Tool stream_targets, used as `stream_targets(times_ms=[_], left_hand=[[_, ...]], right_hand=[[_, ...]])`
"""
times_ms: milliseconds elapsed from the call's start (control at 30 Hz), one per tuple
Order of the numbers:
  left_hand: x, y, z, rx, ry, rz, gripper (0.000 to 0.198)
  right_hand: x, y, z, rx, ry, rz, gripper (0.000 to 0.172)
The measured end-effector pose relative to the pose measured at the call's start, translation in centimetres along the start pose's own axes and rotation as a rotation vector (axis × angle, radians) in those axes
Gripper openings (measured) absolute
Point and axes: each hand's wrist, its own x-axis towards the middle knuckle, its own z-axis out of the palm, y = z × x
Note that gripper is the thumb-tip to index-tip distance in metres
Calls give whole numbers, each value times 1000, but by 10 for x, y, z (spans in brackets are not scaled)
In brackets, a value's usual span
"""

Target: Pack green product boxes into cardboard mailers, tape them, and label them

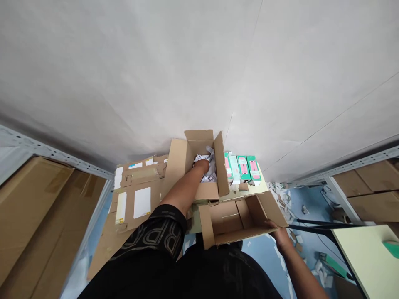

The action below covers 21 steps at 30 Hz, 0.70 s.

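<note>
My left hand (202, 165) reaches down into an open cardboard box (208, 192) standing against the wall. It touches crumpled white paper (212, 166) inside, and its fingers are hidden there. Nearer to me, my right hand (277, 232) grips the right side of a second cardboard box (226, 216), its flaps spread and its brown inside bare. This second box is tilted towards me, in front of the first one.
Several green-and-pink product boxes (243, 167) stand right of the paper-filled box. Flattened, labelled cartons (140, 187) are stacked to the left. Metal shelving with large cartons (37, 220) flanks both sides. Paper scraps (280, 197) litter the floor, and a pale table (364, 257) stands at right.
</note>
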Motion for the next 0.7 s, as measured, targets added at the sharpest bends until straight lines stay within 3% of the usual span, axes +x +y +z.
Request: stream_targets(times_ms=[100, 167, 233, 300, 333, 400, 500, 600, 700], left_hand=[[-7, 17, -22, 54, 63, -41, 25], [-25, 29, -42, 67, 133, -31, 28], [-59, 43, -61, 55, 234, -1, 35], [-107, 60, -73, -72, 407, 107, 41], [-135, 70, -73, -140, 426, 164, 44], [-189, 93, -62, -213, 345, 276, 48], [-248, 123, -18, -262, 138, 412, 40], [-267, 135, 35, -319, 95, 399, 46], [-268, 130, 69, -351, 140, 283, 64]], right_hand=[[-1, -1, 1, 33, -20, 2, 48], [2, 1, 0, 52, -57, 3, 47], [7, 6, -3, 58, -88, 5, 46], [14, 11, -5, 57, -111, 6, 46], [18, 14, -6, 52, -121, 3, 46], [24, 19, -8, 38, -145, 0, 46], [32, 22, -9, 19, -182, -6, 46], [37, 20, -10, 16, -222, -22, 47], [39, 15, -10, 8, -264, -44, 48]])
